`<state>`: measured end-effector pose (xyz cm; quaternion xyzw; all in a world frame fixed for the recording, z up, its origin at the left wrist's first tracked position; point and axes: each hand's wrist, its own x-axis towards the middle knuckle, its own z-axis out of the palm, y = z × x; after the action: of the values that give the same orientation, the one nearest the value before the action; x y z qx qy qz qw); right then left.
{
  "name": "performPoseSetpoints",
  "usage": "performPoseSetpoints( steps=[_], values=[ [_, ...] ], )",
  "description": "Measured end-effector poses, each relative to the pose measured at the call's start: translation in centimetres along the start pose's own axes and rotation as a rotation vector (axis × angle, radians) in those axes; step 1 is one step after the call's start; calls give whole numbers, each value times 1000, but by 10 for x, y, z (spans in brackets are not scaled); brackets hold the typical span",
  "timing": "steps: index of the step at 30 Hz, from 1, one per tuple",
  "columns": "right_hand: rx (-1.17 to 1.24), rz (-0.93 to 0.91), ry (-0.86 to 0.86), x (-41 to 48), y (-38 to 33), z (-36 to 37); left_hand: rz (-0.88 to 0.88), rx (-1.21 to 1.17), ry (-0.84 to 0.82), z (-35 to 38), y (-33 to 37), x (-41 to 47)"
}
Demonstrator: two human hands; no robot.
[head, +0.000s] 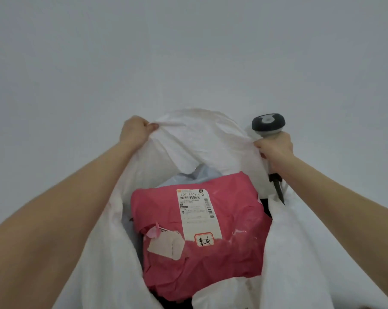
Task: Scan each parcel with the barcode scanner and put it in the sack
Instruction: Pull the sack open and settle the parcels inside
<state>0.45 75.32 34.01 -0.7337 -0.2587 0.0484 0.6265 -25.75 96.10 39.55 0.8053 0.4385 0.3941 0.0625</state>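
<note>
The setting reads as a parcel-handling or courier sorting point. Evidence: a large white sack point(202, 139) stands open at near centre, holding a pink parcel point(233, 241) with a printed shipping label point(197, 210) that bears barcodes and a routing code. A paler parcel point(188, 177) lies just beyond it, and a barcode scanner point(268, 123) is at far right. The background is a plain pale grey surface point(188, 52); whether floor or wall cannot be told.
</note>
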Motion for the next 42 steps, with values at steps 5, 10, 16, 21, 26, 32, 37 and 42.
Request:
performPoseSetpoints(
  steps=[5, 10, 16, 21, 26, 32, 37, 42],
  values=[
    [27, 27, -7, 8, 1, 3, -42, 48, 82, 14, -19, 2],
    [-26, 89, -138, 0, 14, -17, 24, 241, -16, 27, -26, -17],
    [-48, 73, -122, -24, 14, -77, 28, 487, -162, 14, -6, -49],
    [-111, 75, -169, -63, 29, -123, -31, 509, -102, -10, 13, -103],
    [-71, 123, -255, -112, 54, -136, -175, 503, -81, -45, 16, -168],
    [-105, 193, -305, -153, 59, -125, -526, 123, -211, -75, -12, -222],
    [-204, 159, -336, -165, 67, -113, -512, -226, -177, -71, -20, -228],
    [-354, 155, -343, -175, 72, -90, -505, -344, -128, -58, -16, -217]
  ],
)
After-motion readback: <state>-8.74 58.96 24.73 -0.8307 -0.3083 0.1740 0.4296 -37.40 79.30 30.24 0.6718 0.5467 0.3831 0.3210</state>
